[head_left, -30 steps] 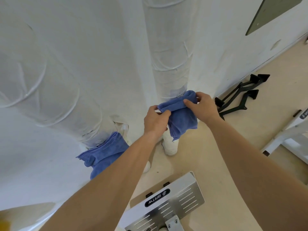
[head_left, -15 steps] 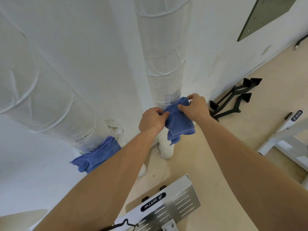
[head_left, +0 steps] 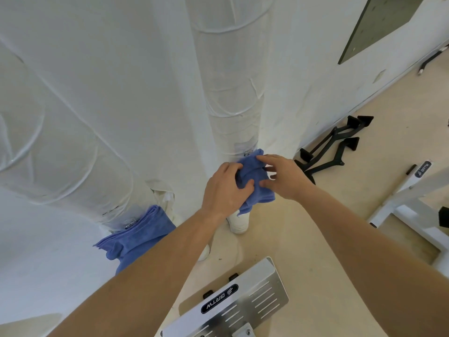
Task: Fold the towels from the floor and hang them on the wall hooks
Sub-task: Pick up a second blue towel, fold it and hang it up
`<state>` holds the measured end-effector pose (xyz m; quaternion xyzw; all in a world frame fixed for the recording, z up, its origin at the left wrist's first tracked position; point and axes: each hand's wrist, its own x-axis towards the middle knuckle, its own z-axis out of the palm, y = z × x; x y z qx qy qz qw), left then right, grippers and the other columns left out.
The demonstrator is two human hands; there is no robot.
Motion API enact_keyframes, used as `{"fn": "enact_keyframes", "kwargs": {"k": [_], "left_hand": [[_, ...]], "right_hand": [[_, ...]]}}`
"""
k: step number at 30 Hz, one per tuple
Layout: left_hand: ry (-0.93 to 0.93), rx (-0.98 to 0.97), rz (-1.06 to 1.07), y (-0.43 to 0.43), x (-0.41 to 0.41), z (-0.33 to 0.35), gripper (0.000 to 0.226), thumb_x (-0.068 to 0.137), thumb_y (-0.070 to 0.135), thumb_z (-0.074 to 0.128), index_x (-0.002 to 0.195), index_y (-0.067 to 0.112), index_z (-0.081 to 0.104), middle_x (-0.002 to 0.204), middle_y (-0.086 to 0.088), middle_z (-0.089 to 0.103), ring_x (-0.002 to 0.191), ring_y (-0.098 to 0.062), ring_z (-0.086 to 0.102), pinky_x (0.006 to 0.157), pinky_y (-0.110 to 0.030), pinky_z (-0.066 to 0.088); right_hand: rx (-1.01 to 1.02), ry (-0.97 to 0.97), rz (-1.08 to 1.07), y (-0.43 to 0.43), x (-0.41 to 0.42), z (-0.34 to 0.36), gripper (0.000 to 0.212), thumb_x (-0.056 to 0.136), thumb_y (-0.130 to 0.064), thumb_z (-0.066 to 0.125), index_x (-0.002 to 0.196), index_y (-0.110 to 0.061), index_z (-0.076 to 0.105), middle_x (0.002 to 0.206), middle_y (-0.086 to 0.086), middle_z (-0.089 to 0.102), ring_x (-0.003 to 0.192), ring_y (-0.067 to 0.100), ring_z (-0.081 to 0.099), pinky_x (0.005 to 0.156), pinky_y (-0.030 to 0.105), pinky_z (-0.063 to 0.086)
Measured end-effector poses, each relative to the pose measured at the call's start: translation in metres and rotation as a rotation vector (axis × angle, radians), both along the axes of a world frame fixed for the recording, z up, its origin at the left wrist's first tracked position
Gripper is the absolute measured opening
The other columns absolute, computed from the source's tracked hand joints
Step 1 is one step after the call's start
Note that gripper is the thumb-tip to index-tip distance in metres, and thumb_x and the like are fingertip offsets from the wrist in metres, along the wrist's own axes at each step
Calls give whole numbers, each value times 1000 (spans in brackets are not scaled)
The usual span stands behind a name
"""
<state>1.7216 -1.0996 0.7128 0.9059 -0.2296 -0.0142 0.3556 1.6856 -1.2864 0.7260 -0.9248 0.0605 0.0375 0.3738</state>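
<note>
Head view: the left hand (head_left: 226, 188) grips the folded blue towel (head_left: 255, 175), bunching it against the middle wrapped column (head_left: 230, 93) just under a small metal hook (head_left: 248, 152), probably to keep the fold together while the right hand (head_left: 284, 177), fingers straight and spread, presses the towel's right side toward that hook. A second towel (head_left: 143, 231) hangs at the left column (head_left: 60, 154), so 1 of the 2 towels in view looks done. Open floor (head_left: 340, 227) lies right of the hands, with black brackets (head_left: 335, 147) at the far right and a metal plate (head_left: 243, 302) near, under the arms.
</note>
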Motion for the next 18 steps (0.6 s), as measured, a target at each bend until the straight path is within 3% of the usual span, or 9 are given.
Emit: {"fn": "enact_keyframes", "kwargs": {"k": [3,7,11,14,18], "left_hand": [[24,9,-30,2,3,-6,40,79,43,72,110,20,61,103,7,62,83,-13,62,73,-28,52],[-42,84,16,-5,5,-9,31,81,32,71,107,18,60,103,7,59,78,-16,59,67,-29,49],[-84,135,65,-7,0,-7,29,82,35,68,105,21,59,100,8,60,83,-16,57,64,-33,49],[-95,156,54,-2,-5,-1,29,85,38,66,108,22,61,105,7,57,92,-17,54,66,-37,52],[-4,96,-15,9,-8,-1,33,92,33,59,123,23,60,105,4,49,83,-17,57,71,-37,55]], "right_hand": [[-17,-30,-94,7,6,-9,60,79,-10,74,137,-16,56,126,3,64,105,19,65,86,23,50],[-1,-85,-202,16,6,-27,56,79,-7,68,132,-17,57,123,3,62,103,22,64,88,30,52],[-88,-108,-193,18,2,-25,52,81,-12,66,132,-19,57,124,2,59,106,22,59,82,26,43],[-186,-102,-135,15,-4,-12,57,80,-21,69,135,-23,57,130,1,54,110,23,55,85,26,41],[72,-49,-182,11,-11,-2,52,90,-11,57,140,-25,53,131,0,45,100,17,56,91,28,48]]}}
